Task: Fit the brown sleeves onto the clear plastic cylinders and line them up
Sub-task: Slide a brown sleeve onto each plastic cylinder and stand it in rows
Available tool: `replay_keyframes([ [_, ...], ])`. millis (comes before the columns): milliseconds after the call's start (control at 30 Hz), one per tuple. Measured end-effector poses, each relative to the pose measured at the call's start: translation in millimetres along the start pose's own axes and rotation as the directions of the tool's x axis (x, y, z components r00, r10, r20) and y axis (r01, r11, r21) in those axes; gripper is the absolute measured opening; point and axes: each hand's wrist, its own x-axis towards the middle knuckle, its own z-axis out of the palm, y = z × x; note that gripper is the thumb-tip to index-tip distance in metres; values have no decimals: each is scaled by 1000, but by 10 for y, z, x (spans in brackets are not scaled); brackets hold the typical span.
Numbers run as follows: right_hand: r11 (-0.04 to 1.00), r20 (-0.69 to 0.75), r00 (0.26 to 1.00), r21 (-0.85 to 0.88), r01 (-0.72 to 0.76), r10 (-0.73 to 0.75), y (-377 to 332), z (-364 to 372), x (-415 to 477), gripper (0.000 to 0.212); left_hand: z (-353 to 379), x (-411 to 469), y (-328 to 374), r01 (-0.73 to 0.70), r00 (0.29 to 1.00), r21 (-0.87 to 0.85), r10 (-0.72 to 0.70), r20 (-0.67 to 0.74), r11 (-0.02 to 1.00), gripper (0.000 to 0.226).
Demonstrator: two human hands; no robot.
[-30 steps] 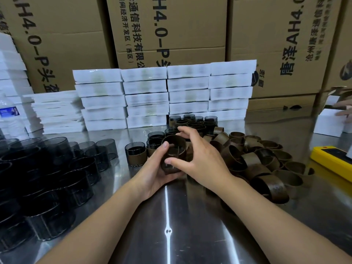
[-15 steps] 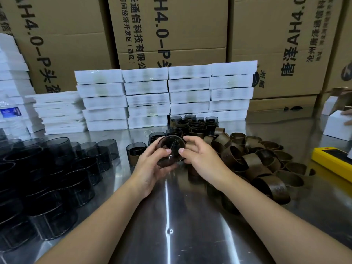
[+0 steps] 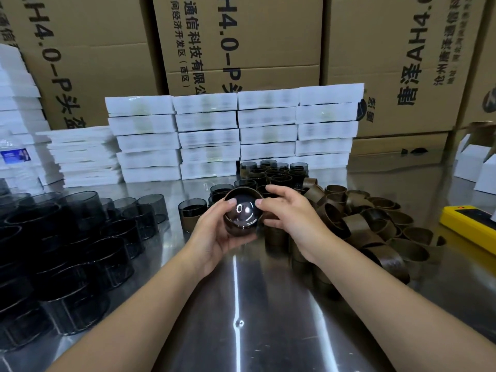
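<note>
Above the steel table, both hands hold one clear cylinder [image 3: 243,214] with a brown sleeve around it, tilted so its shiny flat end faces me. My left hand [image 3: 214,233] cups it from below with the thumb on its rim. My right hand [image 3: 291,212] grips its right side. A pile of loose brown sleeves [image 3: 367,224] lies to the right. Bare clear cylinders [image 3: 69,245] crowd the left side. Sleeved cylinders [image 3: 273,175] stand in rows behind my hands, and one sleeved cylinder [image 3: 192,214] stands alone at the left of them.
Stacks of white boxes [image 3: 230,135] line the back of the table, with cardboard cartons [image 3: 241,44] behind. A yellow device [image 3: 472,226] lies at the right edge. White boxes [image 3: 480,167] stand at the far right. A water bottle [image 3: 16,162] stands at far left.
The cylinder has been lifted from the table and tipped up, so its flat end now faces me. Both hands rose with it and shifted their hold around it.
</note>
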Motion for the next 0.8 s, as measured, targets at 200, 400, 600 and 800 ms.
replay_keyframes([
  [200, 993, 41, 999, -118, -26, 31, 6, 17, -12, 49, 61, -25, -13, 44, 999, -36, -43, 32, 998, 27],
  [400, 885, 48, 998, -462, 63, -46, 27, 34, -27, 68, 112, -49, -13, 56, 998, 62, -55, -20, 997, 47],
  [600, 844, 92, 995, -531, 77, -33, 34, 29, -38, 62, 140, -36, -4, 70, 991, 84, -59, -120, 994, 48],
  [800, 888, 133, 990, -450, 98, -41, 0, 36, -16, 52, 167, -31, 2, 23, 986, 107, -4, -169, 994, 47],
])
